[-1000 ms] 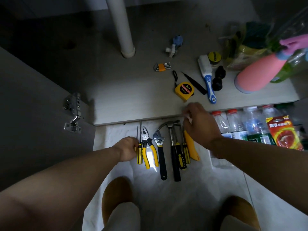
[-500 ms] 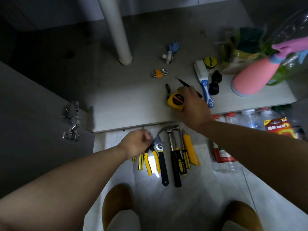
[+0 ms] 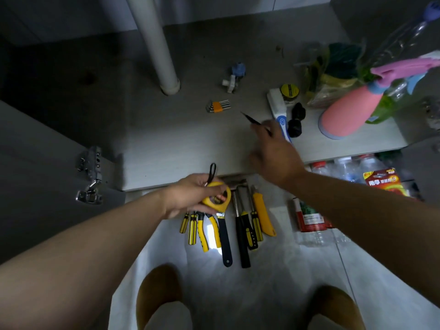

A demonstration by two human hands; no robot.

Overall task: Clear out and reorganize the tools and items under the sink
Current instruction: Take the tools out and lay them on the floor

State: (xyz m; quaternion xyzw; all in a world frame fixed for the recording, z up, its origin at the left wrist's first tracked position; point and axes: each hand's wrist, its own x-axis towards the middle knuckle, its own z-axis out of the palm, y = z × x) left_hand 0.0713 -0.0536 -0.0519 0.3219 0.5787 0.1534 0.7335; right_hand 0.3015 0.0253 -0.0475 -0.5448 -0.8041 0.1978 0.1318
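While the left hand [image 3: 188, 198] is gripping the tape measure [image 3: 215, 200] with curled fingers just above the row of tools [image 3: 225, 234] on the floor [image 3: 273, 270], probably to add it to that sorted line, the right hand [image 3: 276, 151] is reaching onto the cabinet shelf [image 3: 166, 144] for the thin black pointed tool [image 3: 250, 118]. Blur is hiding whether its fingers are pinching that tool or only touching it.
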